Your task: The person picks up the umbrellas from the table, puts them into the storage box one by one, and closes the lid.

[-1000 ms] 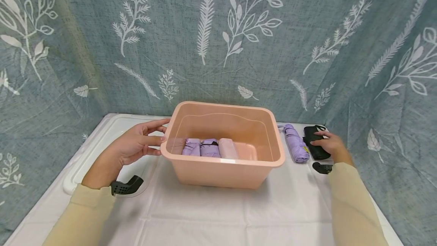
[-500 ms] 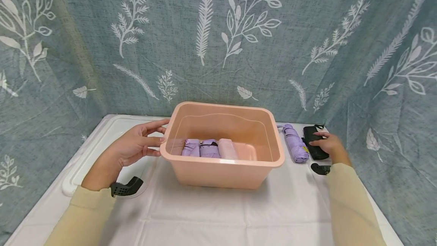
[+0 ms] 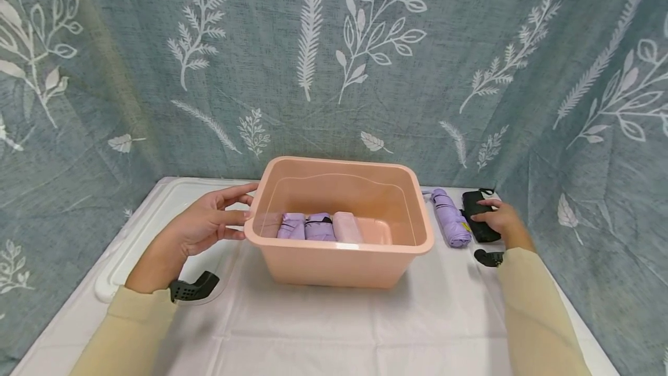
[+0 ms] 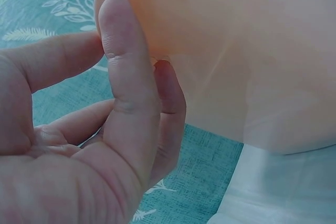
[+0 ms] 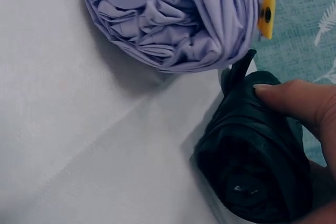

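A peach plastic bin (image 3: 334, 263) stands mid-table, with two folded purple umbrellas (image 3: 319, 228) and a pale pink bundle (image 3: 347, 228) inside. My left hand (image 3: 200, 219) touches the outside of its left end at the rim, fingers spread and mostly straight; the left wrist view shows the thumb along the bin wall (image 4: 252, 51). At the right, my right hand (image 3: 505, 222) grips a rolled black folding umbrella (image 5: 252, 150) from its right side, thumb across the top. Left of it lies another rolled purple umbrella (image 3: 450, 219) with a yellow tag (image 5: 268, 14).
A white lid (image 3: 172, 208) lies flat at the left, partly behind my left forearm. White cloth (image 3: 308, 329) covers the table. A grey-green leaf-patterned curtain (image 3: 292, 120) hangs close behind the bin and along both sides.
The view shifts slightly. Both hands keep nearly the same places, the left at the bin's rim and the right on the black umbrella; the things on the table have not visibly moved.
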`<action>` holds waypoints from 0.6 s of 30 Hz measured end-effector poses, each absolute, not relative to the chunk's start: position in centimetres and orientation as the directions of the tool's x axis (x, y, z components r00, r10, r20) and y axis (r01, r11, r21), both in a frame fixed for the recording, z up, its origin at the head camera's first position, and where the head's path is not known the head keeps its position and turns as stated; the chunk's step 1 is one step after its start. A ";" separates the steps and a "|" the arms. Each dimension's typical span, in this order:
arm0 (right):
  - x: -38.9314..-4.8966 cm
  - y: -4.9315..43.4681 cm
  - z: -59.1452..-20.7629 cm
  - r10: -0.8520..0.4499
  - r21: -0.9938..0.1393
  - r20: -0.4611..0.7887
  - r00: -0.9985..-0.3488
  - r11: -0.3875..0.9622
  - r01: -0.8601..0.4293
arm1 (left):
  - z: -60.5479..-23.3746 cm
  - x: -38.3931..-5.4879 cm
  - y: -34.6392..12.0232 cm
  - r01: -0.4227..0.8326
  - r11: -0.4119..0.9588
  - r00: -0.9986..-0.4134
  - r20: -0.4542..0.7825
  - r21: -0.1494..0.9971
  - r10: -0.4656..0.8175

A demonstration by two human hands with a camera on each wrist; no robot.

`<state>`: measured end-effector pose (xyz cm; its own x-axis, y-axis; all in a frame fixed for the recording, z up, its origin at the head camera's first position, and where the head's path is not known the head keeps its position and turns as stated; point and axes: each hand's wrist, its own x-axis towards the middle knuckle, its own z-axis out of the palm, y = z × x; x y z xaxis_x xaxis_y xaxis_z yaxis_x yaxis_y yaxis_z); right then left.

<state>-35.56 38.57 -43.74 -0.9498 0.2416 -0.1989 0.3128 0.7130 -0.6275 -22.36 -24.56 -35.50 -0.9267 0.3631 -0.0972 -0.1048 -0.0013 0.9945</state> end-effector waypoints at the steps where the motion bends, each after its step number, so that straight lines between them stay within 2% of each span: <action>1: -35.6 38.5 -43.7 0.241 -0.626 -0.196 -0.951 0.715 0.310 | -35.5 -22.3 -24.6 -0.104 -0.004 -0.927 -0.096 0.995 0.362; 18: -35.6 38.3 -44.2 0.250 -0.655 -0.180 -0.951 0.691 0.305 | -35.9 -22.2 -24.5 -0.091 -0.004 -0.929 -0.084 0.996 0.361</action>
<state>-35.58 38.33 -44.16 -0.9515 0.2496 -0.1800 0.3053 0.6914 -0.6548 -22.24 -24.51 -35.91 -0.9287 0.3613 -0.0839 -0.0914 -0.0036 0.9958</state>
